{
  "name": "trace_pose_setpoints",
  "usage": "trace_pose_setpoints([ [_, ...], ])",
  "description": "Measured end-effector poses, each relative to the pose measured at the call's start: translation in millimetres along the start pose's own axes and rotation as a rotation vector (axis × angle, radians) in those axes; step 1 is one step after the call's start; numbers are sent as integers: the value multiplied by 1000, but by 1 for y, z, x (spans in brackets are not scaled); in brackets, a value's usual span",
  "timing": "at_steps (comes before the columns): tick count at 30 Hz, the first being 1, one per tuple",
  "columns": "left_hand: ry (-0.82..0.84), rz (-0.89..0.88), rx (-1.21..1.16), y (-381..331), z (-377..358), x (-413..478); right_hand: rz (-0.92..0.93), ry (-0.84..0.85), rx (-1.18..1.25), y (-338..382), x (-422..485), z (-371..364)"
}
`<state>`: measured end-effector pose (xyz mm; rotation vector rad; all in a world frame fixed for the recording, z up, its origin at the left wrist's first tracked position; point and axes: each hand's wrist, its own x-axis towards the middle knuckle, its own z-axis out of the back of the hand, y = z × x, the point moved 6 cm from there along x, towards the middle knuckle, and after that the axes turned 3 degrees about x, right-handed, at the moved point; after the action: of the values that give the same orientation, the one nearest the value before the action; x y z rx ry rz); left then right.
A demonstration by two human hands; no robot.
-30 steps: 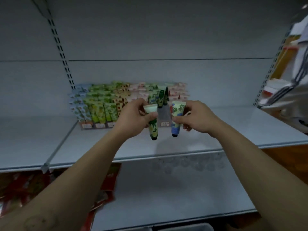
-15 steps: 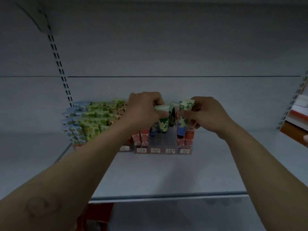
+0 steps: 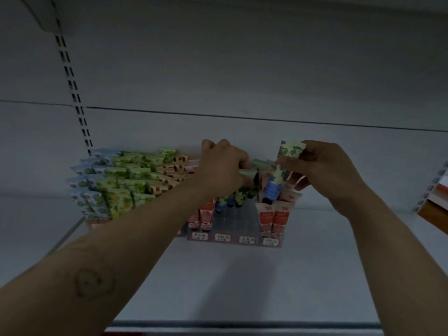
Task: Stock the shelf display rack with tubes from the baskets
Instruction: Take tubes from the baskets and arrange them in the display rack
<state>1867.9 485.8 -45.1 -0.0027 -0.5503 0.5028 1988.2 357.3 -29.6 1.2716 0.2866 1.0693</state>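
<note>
**Two tubes over a half-filled rack**

**Rack** [image 3: 232, 227]: clear plastic, standing on the grey shelf [image 3: 218, 282] near the back wall, with price labels along its front edge. The rows of green and blue tubes [image 3: 116, 185] at the left are packed tight. They stand caps down and flat ends up, so the prints face the aisle. The middle lanes are mostly bare at the front, with red tubes [image 3: 274, 217] standing at either side.

**Left hand** [image 3: 225, 168]: the fingers are curled round the flat end of a green tube [image 3: 242, 196]. Its cap points down into a middle lane, beside a few tubes already standing there. It looks like the placing stroke. I cannot tell whether the cap has reached the rack floor.

**Right hand** [image 3: 322, 170]: thumb and fingers pinch the upper half of a leaf-printed tube [image 3: 289, 150] with a blue cap. The tube is tilted, cap down, just above the red tubes on the right and clear of them (waiting its turn, I would guess).

**Baskets**: out of sight from here.
</note>
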Motion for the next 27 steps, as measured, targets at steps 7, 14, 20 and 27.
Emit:
trace_pose_setpoints([
  [7,-9,101,-151,11,-2,1,16,-25,-7,-1,2,1],
  [14,-28,4,-83,-4,-5,8,13,-23,-52,-3,5,-8],
  [20,-51,-22,-23,3,-5,6,30,-20,-46,-1,5,-10],
  [27,-114,27,-184,5,-5,5,32,-10,-47,-3,5,-6],
])
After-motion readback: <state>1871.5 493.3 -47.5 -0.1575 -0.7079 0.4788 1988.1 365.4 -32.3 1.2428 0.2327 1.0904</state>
